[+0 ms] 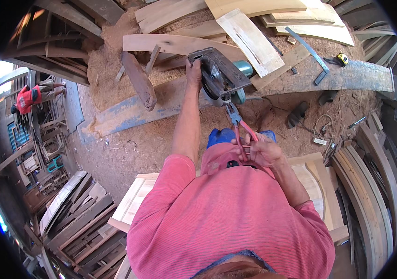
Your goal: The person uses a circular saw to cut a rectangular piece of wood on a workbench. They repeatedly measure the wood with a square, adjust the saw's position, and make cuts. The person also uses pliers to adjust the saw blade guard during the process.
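My left hand (pixel 193 70) is closed on the edge of a circular saw (pixel 226 69), which is tipped up over the plank bench so that its flat base plate and round blade show. Red-handled pliers (pixel 233 113) are in my right hand (pixel 262 149), its fingers wrapped round the grips in front of my waist. The jaws of the pliers meet the lower part of the saw, near the blade's guard. Exactly what they grip there is too small to tell. A teal motor housing (pixel 244 69) shows on the saw's right side.
A long worn plank (pixel 128 111) spans the workspace, with boards and sawdust behind it. A metal square (pixel 309 53) and a yellow tape measure (pixel 342 59) lie at the right. Cut timber (pixel 82 218) is stacked lower left. Far left, a person in red (pixel 28 99) bends over.
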The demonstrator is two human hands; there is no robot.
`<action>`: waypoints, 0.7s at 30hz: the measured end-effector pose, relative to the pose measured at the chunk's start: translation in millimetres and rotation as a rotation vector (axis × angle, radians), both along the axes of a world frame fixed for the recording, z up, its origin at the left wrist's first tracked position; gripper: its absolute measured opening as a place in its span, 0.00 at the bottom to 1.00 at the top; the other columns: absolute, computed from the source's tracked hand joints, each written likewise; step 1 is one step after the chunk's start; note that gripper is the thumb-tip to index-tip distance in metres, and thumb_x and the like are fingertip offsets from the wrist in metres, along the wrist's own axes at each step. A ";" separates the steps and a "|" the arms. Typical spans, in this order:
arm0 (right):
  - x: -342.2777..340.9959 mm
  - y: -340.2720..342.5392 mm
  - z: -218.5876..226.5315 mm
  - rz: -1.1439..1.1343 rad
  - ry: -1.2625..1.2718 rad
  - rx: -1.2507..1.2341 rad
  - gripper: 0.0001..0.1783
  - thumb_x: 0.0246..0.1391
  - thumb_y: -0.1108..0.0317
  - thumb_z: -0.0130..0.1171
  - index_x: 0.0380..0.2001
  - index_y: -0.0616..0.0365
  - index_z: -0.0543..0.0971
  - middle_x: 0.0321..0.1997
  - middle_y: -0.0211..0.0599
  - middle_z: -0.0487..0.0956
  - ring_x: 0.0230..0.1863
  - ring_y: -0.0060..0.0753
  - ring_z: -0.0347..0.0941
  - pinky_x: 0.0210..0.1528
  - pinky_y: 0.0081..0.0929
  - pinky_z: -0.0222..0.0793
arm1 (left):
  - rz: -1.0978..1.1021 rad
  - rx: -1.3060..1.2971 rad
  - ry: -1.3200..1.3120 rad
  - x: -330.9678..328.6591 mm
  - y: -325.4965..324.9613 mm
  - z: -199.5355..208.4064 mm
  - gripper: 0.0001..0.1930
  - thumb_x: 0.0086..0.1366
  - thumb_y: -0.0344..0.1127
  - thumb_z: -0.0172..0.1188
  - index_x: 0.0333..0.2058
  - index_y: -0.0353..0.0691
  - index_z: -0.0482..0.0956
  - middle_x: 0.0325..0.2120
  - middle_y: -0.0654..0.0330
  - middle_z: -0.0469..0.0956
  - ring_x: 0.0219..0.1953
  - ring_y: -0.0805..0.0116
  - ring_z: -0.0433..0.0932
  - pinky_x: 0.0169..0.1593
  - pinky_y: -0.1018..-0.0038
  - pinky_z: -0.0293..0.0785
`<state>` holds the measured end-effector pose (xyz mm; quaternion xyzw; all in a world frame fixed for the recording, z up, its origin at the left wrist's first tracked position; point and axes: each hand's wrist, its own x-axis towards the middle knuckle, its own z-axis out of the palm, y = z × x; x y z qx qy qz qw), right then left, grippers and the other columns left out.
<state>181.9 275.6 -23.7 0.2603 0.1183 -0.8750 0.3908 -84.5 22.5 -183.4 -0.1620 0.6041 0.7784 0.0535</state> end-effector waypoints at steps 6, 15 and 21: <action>1.5 -2.7 -8.6 0.009 -0.042 -0.003 0.12 0.50 0.83 0.51 0.35 0.53 0.74 0.44 0.40 0.75 0.34 0.30 0.73 0.36 0.33 0.69 | -0.007 -0.045 0.013 -0.3 -3.0 -0.5 0.14 0.67 0.34 0.55 0.51 0.44 0.74 0.40 0.64 0.78 0.41 0.72 0.76 0.46 0.71 0.75; 4.3 -6.8 -14.1 0.183 0.120 0.370 0.10 0.54 0.82 0.49 0.36 0.54 0.74 0.42 0.38 0.76 0.35 0.28 0.74 0.35 0.29 0.71 | 0.024 -0.023 -0.026 2.2 2.3 13.7 0.18 0.66 0.32 0.56 0.54 0.39 0.73 0.44 0.60 0.78 0.44 0.70 0.75 0.50 0.71 0.74; 4.1 -13.3 -5.0 0.421 0.590 0.879 0.18 0.56 0.81 0.50 0.50 0.61 0.78 0.47 0.44 0.80 0.37 0.35 0.80 0.42 0.37 0.78 | 0.017 -0.046 0.009 1.5 -3.1 5.1 0.18 0.65 0.32 0.56 0.54 0.38 0.73 0.44 0.61 0.77 0.44 0.70 0.75 0.51 0.70 0.75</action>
